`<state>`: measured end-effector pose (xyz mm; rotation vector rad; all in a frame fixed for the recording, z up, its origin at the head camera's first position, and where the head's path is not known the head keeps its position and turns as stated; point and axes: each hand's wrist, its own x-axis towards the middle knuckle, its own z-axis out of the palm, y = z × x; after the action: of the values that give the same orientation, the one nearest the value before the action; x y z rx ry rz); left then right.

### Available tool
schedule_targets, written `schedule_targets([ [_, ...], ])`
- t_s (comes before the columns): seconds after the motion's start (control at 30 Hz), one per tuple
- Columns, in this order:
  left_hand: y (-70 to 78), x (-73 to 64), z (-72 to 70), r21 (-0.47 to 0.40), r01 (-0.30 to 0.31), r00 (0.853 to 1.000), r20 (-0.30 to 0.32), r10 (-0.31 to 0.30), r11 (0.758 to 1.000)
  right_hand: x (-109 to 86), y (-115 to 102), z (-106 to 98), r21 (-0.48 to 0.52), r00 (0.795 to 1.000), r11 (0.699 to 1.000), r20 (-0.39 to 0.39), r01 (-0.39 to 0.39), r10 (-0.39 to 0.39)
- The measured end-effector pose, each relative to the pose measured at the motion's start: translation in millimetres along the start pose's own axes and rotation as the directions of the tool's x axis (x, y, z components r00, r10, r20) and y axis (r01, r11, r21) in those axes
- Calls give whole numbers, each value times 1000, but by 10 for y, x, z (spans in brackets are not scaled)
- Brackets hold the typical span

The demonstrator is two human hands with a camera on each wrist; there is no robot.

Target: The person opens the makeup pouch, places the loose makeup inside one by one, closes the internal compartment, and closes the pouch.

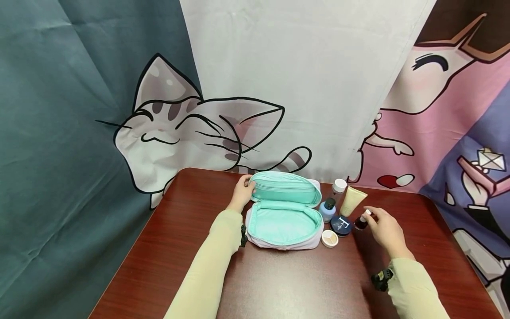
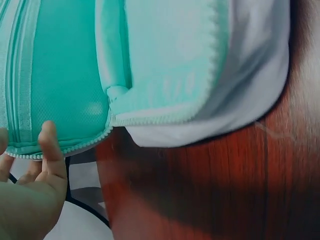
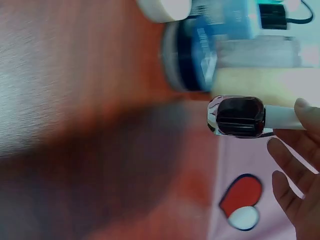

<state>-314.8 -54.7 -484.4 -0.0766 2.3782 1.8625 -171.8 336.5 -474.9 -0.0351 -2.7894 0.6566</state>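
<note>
A cosmetic pouch (image 1: 284, 225) with a mint-green lining and pale outside lies unzipped on the table, its lid raised at the back. My left hand (image 1: 241, 193) pinches the lid's left edge. In the left wrist view the thumb (image 2: 49, 142) lies against the inner side by the zipper, with other fingers behind the rim. My right hand (image 1: 386, 229) pinches the white cap of a small dark nail polish bottle (image 3: 240, 117), right of the other cosmetics. The bottle's glass end points away from the fingers in the right wrist view.
Beside the pouch's right side stand a blue bottle with a dark cap (image 1: 327, 211), a clear white-capped bottle (image 1: 338, 189) and a cream tube (image 1: 352, 201). A navy round compact (image 1: 341, 225) and a small white round pot (image 1: 329, 239) sit in front. A printed curtain (image 1: 318, 88) hangs behind the table.
</note>
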Motion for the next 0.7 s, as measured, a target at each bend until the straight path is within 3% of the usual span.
schedule_targets([
  [0.2, 27, 4, -7, 157, -31, 999, -10, 33, 987, 79, -181, -216, 8, 999, 1000, -38, 9, -9],
  [0.4, 61, 8, -16, 277, -55, 998, -24, 64, 959, 186, -371, -303, 40, 989, 995, -119, 95, -89],
  [0.57, 68, 9, -18, 304, -62, 997, -29, 75, 950, 279, -504, -302, 78, 988, 990, -104, 120, -112],
  [0.7, 66, -7, -17, 281, -66, 996, -42, 81, 957, 349, -578, -265, 84, 990, 989, -74, 124, -118],
])
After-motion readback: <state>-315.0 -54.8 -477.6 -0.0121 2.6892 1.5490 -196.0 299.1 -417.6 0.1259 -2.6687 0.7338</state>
